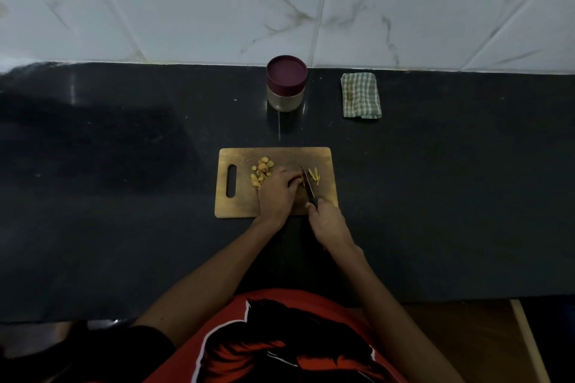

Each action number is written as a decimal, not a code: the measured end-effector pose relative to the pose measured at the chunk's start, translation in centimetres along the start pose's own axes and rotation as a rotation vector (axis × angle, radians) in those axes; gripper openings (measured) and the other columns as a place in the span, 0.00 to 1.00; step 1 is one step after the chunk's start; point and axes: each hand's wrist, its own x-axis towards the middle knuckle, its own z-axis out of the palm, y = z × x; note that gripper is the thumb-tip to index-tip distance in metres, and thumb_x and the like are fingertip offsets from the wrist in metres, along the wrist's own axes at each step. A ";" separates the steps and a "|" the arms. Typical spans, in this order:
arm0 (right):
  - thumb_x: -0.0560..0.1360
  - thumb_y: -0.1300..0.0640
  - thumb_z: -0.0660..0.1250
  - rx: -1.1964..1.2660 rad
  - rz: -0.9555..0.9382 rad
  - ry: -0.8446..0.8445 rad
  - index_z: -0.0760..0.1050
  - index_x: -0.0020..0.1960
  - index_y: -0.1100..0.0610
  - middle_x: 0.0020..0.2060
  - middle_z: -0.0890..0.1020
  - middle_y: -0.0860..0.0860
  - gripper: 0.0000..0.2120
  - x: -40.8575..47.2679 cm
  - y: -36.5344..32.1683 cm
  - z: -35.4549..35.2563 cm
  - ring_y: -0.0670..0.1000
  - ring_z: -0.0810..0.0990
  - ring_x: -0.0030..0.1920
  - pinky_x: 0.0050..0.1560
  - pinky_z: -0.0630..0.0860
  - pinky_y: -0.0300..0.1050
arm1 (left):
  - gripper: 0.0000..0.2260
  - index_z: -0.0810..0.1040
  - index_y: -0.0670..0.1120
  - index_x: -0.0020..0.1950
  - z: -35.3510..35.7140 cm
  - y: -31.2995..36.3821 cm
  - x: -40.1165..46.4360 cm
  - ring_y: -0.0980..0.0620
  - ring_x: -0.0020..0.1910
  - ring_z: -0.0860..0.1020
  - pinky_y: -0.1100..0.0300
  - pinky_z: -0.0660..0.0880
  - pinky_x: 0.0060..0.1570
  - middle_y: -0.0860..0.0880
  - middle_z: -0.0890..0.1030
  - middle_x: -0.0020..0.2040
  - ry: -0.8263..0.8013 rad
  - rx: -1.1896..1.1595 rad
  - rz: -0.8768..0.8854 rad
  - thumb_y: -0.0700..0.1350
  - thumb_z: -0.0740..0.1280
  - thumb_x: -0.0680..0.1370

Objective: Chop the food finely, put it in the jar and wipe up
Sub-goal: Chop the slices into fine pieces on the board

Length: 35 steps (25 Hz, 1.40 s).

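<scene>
A wooden cutting board (273, 155) is lying on the black countertop (124, 196) with its long axis running left to right and its handle slot at the left end. The right hand (326, 222) is gripping the handle of a knife (308, 185), whose blade is pointing away from the person and leaning slightly to the left, its long axis running near to far across the board. The left hand (278, 191) is resting on the board with curled fingers, pinning a food piece just left of the blade; the piece itself is mostly hidden. Yellow strips (314, 176) are lying just right of the blade, lined up roughly parallel to it. A pile of yellowish chunks (261, 172) is sitting beside the left hand. Farther back, a lidded jar (286, 84) is standing upright, and a folded checked cloth (361, 95) is lying to its right.
</scene>
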 end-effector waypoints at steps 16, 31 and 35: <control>0.84 0.53 0.54 -0.027 0.020 0.002 0.72 0.54 0.58 0.43 0.75 0.51 0.11 0.1 -0.9 0.4 0.50 0.74 0.42 0.42 0.69 0.46 | 0.09 0.82 0.47 0.56 0.1 0.0 0.2 0.57 0.45 0.76 0.66 0.71 0.43 0.51 0.80 0.50 -0.002 -0.023 -0.002 0.43 0.66 0.77; 0.84 0.49 0.54 0.018 0.057 -0.017 0.73 0.59 0.58 0.52 0.80 0.57 0.15 -1.4 1.9 1.1 0.57 0.79 0.53 0.57 0.76 0.57 | 0.09 0.82 0.48 0.55 0.1 -0.3 0.5 0.56 0.48 0.77 0.64 0.72 0.48 0.52 0.79 0.51 -0.027 -0.041 0.001 0.41 0.66 0.77; 0.84 0.49 0.54 0.056 0.052 0.029 0.72 0.63 0.58 0.52 0.80 0.57 0.16 -1.5 1.8 0.3 0.56 0.80 0.52 0.55 0.77 0.56 | 0.09 0.82 0.47 0.54 0.1 -0.3 0.3 0.56 0.48 0.77 0.66 0.71 0.48 0.51 0.80 0.51 -0.024 -0.047 0.009 0.40 0.66 0.77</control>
